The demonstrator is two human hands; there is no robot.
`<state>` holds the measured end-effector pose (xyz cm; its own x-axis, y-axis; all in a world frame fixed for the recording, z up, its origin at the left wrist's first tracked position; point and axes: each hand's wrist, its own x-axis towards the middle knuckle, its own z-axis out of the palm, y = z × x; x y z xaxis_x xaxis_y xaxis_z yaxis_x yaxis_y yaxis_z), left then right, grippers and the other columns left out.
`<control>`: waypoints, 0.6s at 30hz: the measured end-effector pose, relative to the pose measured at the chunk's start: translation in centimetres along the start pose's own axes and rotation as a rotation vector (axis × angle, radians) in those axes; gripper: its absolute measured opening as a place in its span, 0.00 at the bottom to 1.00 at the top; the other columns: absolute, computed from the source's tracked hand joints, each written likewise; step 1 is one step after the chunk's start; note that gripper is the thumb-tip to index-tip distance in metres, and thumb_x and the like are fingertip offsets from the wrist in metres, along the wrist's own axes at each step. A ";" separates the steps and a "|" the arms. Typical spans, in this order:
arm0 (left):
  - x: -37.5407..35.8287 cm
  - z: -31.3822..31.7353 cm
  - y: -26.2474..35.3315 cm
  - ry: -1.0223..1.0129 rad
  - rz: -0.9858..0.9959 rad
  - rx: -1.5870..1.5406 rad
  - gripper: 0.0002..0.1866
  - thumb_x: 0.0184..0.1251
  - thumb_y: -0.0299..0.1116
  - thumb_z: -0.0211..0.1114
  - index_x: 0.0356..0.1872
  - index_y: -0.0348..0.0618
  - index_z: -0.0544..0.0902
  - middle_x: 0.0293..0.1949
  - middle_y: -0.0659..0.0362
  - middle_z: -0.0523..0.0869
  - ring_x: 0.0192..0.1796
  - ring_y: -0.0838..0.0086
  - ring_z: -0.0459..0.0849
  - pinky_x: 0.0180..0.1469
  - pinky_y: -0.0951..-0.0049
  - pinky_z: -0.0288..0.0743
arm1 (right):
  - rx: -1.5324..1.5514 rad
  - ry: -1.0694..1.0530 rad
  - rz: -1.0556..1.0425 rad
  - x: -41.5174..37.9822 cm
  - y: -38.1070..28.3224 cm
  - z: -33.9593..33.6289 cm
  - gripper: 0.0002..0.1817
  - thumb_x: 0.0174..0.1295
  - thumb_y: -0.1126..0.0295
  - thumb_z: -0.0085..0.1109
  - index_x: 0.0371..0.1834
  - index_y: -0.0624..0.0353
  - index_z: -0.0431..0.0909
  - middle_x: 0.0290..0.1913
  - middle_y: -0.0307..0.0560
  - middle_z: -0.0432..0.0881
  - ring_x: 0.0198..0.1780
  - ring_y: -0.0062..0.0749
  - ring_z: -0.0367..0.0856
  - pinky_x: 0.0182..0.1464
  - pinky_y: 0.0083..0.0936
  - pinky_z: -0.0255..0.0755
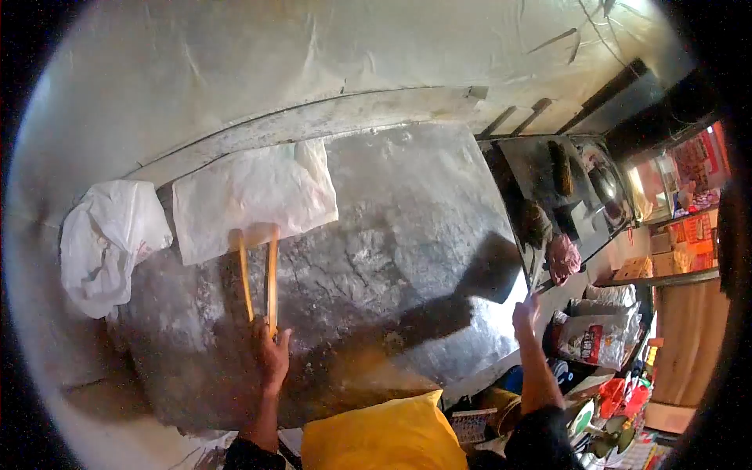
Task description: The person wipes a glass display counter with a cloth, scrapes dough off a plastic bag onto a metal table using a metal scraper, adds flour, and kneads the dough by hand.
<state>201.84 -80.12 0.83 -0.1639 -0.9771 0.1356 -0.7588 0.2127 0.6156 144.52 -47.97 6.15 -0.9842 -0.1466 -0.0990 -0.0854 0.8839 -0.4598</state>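
My left hand [272, 356] is closed around the lower ends of a pair of long wooden sticks [272, 286], which may be tongs. The sticks spread apart away from me, and their darker far ends lie over the edge of a white sheet [251, 192]. On the right, my right hand [526, 315] grips the pale handle of what looks like a brush [536, 227]. Its dark, bushy head is over the edge of a black stove-like surface. A crumpled pinkish bag or cloth [564, 258] lies close beside that head.
A grey, flour-dusted worktop [368, 258] stretches before me. A white plastic bag [117, 243] sits at its left end. Farther right are the black surface [540, 168] with a dark, long object, packed sacks [599, 329] and shelves. Yellow material [384, 439] shows below me.
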 end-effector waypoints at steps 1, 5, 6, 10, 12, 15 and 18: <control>0.7 -0.3 0.9 -0.054 0.003 0.050 0.17 0.67 0.36 0.62 0.51 0.35 0.77 0.49 0.44 0.79 0.53 0.49 0.76 0.55 0.53 0.68 | -0.120 -0.053 -0.057 -5.3 -4.8 -2.5 0.33 0.57 0.74 0.57 0.68 0.67 0.62 0.35 0.57 0.81 0.38 0.44 0.82 0.46 0.34 0.76; 2.5 -1.4 2.9 -0.198 -0.070 0.187 0.17 0.61 0.33 0.65 0.48 0.36 0.77 0.42 0.44 0.82 0.45 0.48 0.80 0.49 0.54 0.72 | 0.024 -0.362 0.071 -14.0 -10.7 -1.8 0.32 0.57 0.62 0.68 0.67 0.46 0.69 0.36 0.57 0.86 0.40 0.46 0.85 0.46 0.40 0.76; 2.7 -1.9 3.5 -0.286 -0.175 0.243 0.16 0.60 0.32 0.66 0.47 0.35 0.77 0.40 0.43 0.82 0.42 0.48 0.80 0.46 0.55 0.74 | 0.062 -0.428 -0.052 -14.9 -11.4 -1.4 0.31 0.57 0.61 0.68 0.65 0.49 0.70 0.40 0.57 0.85 0.41 0.45 0.84 0.46 0.41 0.76; 0.7 -3.3 6.2 -0.258 -0.027 0.015 0.13 0.58 0.28 0.64 0.43 0.35 0.77 0.36 0.45 0.82 0.39 0.53 0.82 0.42 0.60 0.75 | -0.021 -0.212 -0.611 -19.6 -11.8 2.3 0.26 0.56 0.61 0.67 0.58 0.56 0.75 0.53 0.52 0.77 0.56 0.52 0.73 0.56 0.46 0.69; -1.8 -3.9 8.6 -0.428 -0.277 -0.370 0.10 0.59 0.26 0.62 0.41 0.35 0.76 0.34 0.50 0.82 0.38 0.61 0.82 0.42 0.65 0.74 | 0.259 -0.684 -0.387 -22.5 -13.7 2.4 0.26 0.64 0.58 0.62 0.62 0.58 0.73 0.62 0.49 0.75 0.61 0.47 0.74 0.62 0.38 0.68; -6.0 -5.6 14.2 -0.574 -0.226 -0.587 0.11 0.60 0.26 0.62 0.43 0.36 0.76 0.35 0.55 0.80 0.39 0.67 0.80 0.42 0.68 0.74 | 0.618 -1.152 -0.041 -28.7 -17.9 -0.2 0.32 0.69 0.49 0.56 0.68 0.59 0.67 0.65 0.47 0.73 0.65 0.37 0.70 0.63 0.31 0.67; -9.7 -6.4 19.2 -0.641 0.100 -0.647 0.15 0.60 0.24 0.61 0.49 0.36 0.75 0.40 0.53 0.81 0.43 0.64 0.81 0.47 0.66 0.75 | 0.950 -1.357 0.195 -33.1 -16.5 2.9 0.28 0.71 0.50 0.53 0.65 0.59 0.68 0.54 0.42 0.77 0.56 0.28 0.74 0.58 0.27 0.70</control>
<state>192.86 -66.54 16.31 -0.6751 -0.7268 -0.1263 -0.2531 0.0674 0.9651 178.97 -58.99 14.41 -0.0846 -0.7765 -0.6244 0.6328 0.4421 -0.6356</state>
